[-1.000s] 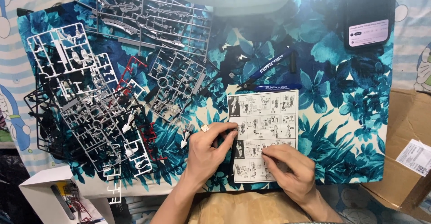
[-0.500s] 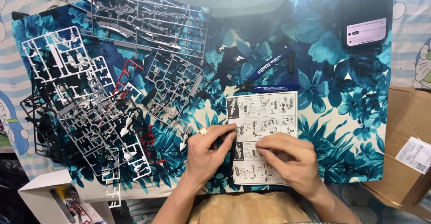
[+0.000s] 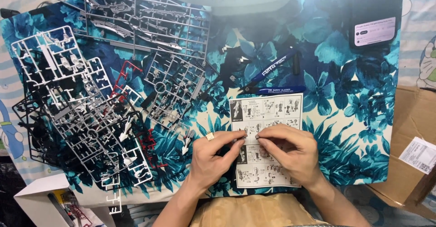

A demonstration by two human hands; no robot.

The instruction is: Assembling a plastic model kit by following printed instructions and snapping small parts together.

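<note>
Worktop under blue floral cloth (image 3: 345,131). Model-kit sprues spread over left half: grey sprue (image 3: 150,22) at top, white sprue (image 3: 54,68) at left, black and red frames beneath. Instruction sheet (image 3: 272,113) lies front centre; blue-handled nippers (image 3: 272,70) just beyond it.

Left hand (image 3: 213,156) and right hand (image 3: 290,152) meet over sheet, fingertips pinched shut on tiny part (image 3: 247,137), too small to identify.

Judged step: fitting small pieces together per diagram. Next move calls for fine alignment and light pressure.
</note>
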